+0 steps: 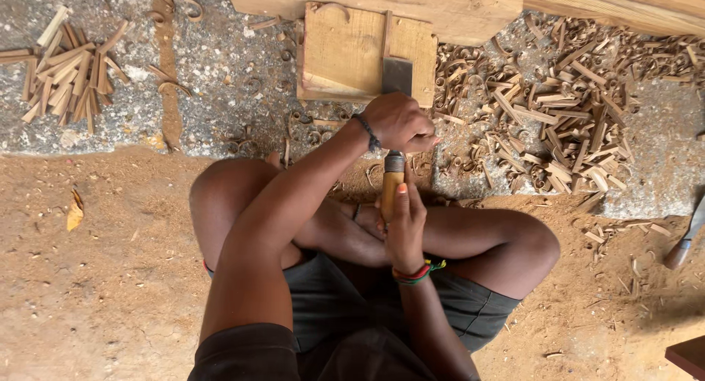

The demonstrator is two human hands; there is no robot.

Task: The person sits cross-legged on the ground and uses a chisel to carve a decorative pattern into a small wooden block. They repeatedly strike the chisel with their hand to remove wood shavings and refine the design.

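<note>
Above our crossed legs, our right hand (404,223) grips the chisel's wooden handle (391,192); our left hand (398,121) is closed around its upper shaft, blade (397,76) against the wooden block (345,54).

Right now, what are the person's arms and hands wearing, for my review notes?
Both arms are bare, no sleeves and no gloves. The left hand has a thin dark cord bracelet at the wrist. The right hand has stacked bands in red, green and yellow at the wrist, and a thumbnail painted orange.
</note>
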